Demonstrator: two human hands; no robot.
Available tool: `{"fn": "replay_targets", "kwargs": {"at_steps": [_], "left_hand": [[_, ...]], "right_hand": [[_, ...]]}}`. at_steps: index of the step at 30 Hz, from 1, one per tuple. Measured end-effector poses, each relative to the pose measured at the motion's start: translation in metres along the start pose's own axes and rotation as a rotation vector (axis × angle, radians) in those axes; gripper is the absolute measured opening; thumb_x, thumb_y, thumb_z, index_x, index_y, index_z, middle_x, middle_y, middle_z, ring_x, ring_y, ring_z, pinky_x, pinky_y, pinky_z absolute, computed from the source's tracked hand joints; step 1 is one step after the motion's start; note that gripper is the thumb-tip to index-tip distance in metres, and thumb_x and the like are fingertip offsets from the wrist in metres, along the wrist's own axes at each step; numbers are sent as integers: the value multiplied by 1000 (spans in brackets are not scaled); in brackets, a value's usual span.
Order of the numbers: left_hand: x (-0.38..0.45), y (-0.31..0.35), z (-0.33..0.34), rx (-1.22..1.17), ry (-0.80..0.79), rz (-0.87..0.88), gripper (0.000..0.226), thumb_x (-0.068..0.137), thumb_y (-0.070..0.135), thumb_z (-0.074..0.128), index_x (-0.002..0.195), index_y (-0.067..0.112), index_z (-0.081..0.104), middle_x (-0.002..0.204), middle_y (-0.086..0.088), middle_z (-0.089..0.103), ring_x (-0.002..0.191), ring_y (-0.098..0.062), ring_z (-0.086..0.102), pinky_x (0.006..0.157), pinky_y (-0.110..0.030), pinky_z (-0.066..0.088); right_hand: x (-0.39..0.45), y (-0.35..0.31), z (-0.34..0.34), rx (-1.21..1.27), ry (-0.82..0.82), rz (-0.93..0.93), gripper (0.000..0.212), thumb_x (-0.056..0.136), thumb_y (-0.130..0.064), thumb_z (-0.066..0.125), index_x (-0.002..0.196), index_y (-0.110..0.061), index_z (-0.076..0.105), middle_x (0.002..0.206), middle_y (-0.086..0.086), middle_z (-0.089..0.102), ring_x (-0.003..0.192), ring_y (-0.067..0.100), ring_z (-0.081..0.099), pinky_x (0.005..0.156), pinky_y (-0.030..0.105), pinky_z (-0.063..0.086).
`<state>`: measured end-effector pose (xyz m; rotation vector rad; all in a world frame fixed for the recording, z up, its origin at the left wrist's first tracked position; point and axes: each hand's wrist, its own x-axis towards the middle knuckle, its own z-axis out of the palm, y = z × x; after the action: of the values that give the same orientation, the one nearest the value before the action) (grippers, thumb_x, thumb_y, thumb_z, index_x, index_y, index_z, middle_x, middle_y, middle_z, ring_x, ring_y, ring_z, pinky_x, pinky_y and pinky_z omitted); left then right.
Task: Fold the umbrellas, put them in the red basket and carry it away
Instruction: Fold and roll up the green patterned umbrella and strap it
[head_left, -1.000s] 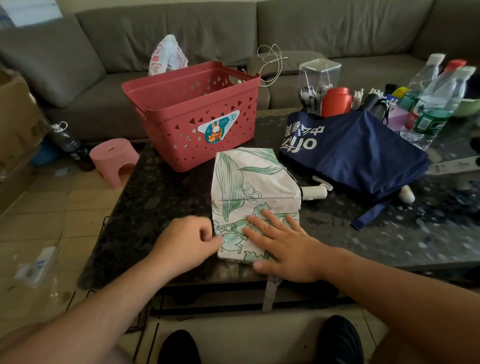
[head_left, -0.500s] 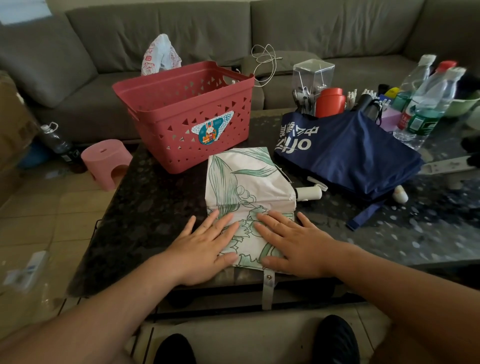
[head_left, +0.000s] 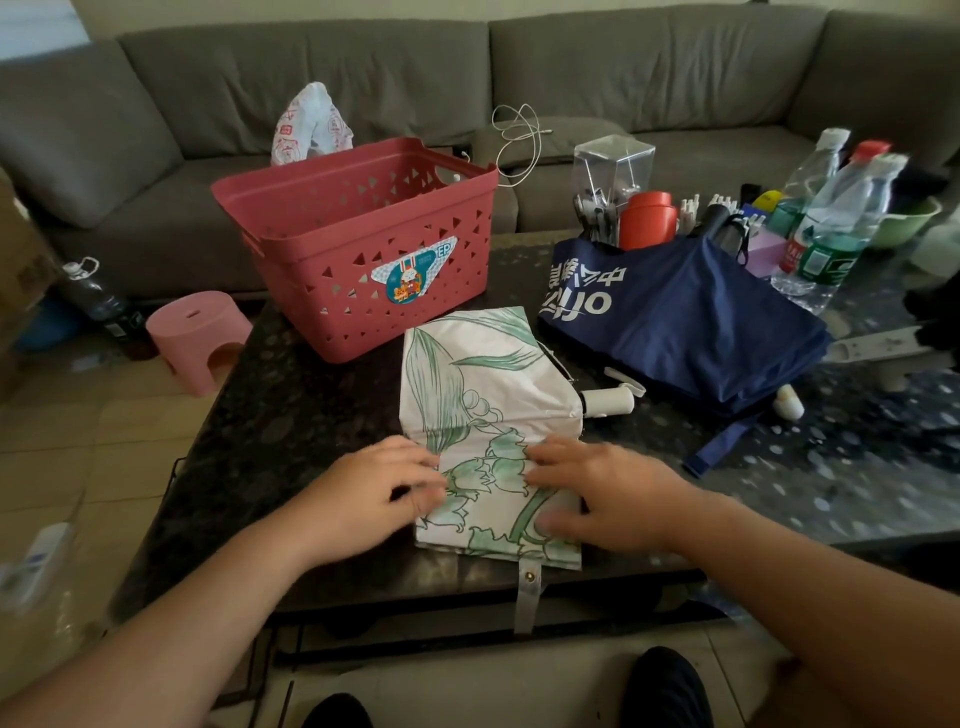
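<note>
Working at the near edge of the table (head_left: 291, 415), both hands sit on the near end of the white umbrella (head_left: 483, 384) with the green leaf print. The left hand (head_left: 374, 488) has its fingers curled at the cloth's left side and looks to be pinching it, though blur leaves that unsure; the right hand (head_left: 597, 493) lies over the right side, fingers bent, thumb low on the cloth. The umbrella's long axis runs away from the person, slanting right, its pale handle (head_left: 608, 401) sticking out toward the blue umbrella (head_left: 680, 322). A closing strap (head_left: 527, 592) hangs over the near edge between the wrists, about as near to one hand as the other. The red basket (head_left: 363, 244) stands just beyond the umbrella's far end, toward the far left corner, mouth open. I judge rolling leftward has bare tabletop; the blue umbrella crowds the right.
</note>
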<state>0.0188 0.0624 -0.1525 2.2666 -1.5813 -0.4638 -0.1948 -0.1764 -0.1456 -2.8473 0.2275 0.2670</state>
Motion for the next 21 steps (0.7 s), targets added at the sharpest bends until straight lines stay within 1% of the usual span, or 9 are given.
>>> {"fn": "replay_targets", "kwargs": {"at_steps": [1, 2, 3, 5, 9, 11, 13, 17, 21], "left_hand": [[5, -2, -2, -122, 115, -44, 51, 94, 77, 47, 112, 42, 79, 122, 28, 70, 119, 12, 57, 105, -32, 48], [11, -5, -4, -202, 225, -114, 31, 96, 63, 61, 98, 39, 81, 105, 24, 74, 104, 11, 63, 94, -28, 51], [18, -6, -5, -234, 333, -180, 19, 97, 49, 67, 90, 37, 80, 97, 18, 74, 94, 7, 65, 85, -27, 50], [32, -5, -7, -258, 495, -292, 6, 96, 40, 72, 94, 34, 72, 98, 10, 63, 87, -4, 61, 77, -28, 45], [59, -3, -6, -581, 548, -517, 30, 95, 46, 72, 116, 27, 62, 111, 6, 63, 101, -13, 64, 86, -34, 53], [70, -2, -6, -733, 527, -527, 24, 97, 44, 71, 110, 24, 68, 107, 3, 74, 101, -17, 71, 91, -39, 58], [79, 1, -7, -856, 543, -542, 20, 97, 37, 73, 109, 21, 70, 106, -1, 77, 98, -19, 74, 84, -37, 60], [87, 4, -12, -983, 615, -566, 14, 95, 21, 76, 107, 16, 69, 101, -5, 74, 87, -17, 71, 69, -27, 53], [87, 7, -17, -1040, 589, -536, 12, 94, 20, 78, 104, 15, 73, 97, -5, 75, 83, -16, 69, 71, -27, 54]], "right_hand": [[4, 0, -8, 53, 93, 31, 65, 87, -79, 36, 133, -43, 64, 143, -20, 59, 131, 7, 56, 112, 41, 48], [7, -1, -17, 88, 186, 70, 53, 91, -72, 42, 117, -38, 73, 120, -18, 72, 107, 6, 67, 95, 38, 57], [11, -1, -26, 115, 283, 108, 41, 94, -63, 48, 107, -36, 76, 102, -16, 75, 90, 5, 68, 84, 37, 59], [18, 3, -40, 150, 500, 162, 23, 96, -45, 59, 98, -31, 78, 89, -12, 75, 79, 9, 67, 78, 37, 59], [37, 17, -53, 275, 620, 316, 19, 94, -34, 63, 107, -31, 76, 101, -7, 68, 95, 18, 63, 90, 38, 54], [47, 22, -55, 294, 539, 400, 28, 92, -46, 61, 116, -35, 71, 112, -4, 60, 110, 25, 57, 97, 42, 49], [53, 20, -55, 253, 399, 500, 35, 90, -58, 56, 119, -40, 66, 119, -5, 52, 119, 27, 46, 98, 48, 42], [60, 13, -51, 270, 301, 584, 36, 85, -68, 54, 108, -42, 64, 118, -8, 52, 120, 28, 41, 89, 48, 35], [63, 17, -53, 462, 339, 684, 49, 79, -81, 50, 96, -37, 62, 109, -8, 61, 119, 28, 44, 99, 52, 43]]}}
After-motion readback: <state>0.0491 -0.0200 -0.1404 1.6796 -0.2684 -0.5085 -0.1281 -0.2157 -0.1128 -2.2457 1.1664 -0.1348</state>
